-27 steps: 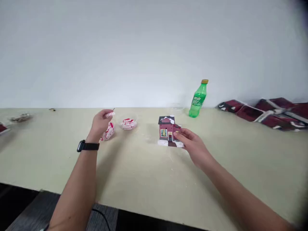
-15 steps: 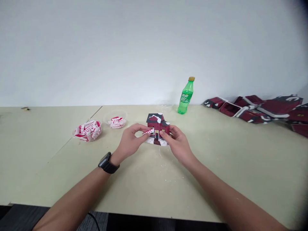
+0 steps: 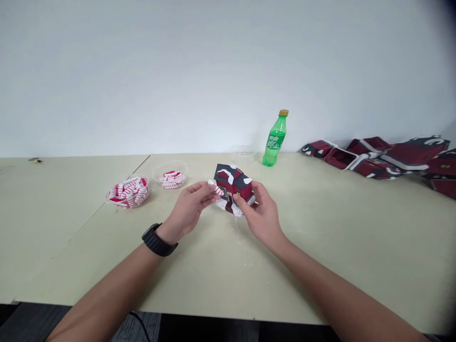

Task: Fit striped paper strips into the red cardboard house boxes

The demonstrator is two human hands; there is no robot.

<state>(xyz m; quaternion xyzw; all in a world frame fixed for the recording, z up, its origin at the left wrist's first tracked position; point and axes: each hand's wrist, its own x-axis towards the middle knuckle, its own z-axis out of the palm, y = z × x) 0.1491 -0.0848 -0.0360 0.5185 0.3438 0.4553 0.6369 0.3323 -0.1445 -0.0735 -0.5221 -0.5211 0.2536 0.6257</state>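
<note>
A small dark-red toy house (image 3: 233,185) with a snowy grey roof is tilted up off the table, gripped from the right by my right hand (image 3: 260,213). My left hand (image 3: 188,209), with a black watch on the wrist, pinches a small red-and-white striped candy cane piece (image 3: 216,189) against the house's front left side. Both hands meet at the middle of the pale green table (image 3: 320,237).
Two clear bowls of red-and-white pieces stand at the left: a larger one (image 3: 128,192) and a smaller one (image 3: 171,179). A green bottle (image 3: 275,140) stands at the back, beside an empty clear bowl (image 3: 242,155). Dark-red flattened house parts (image 3: 384,159) lie at the far right.
My left hand brought a striped piece from the bowls over to the house. My right hand has tilted the house up off the table.
</note>
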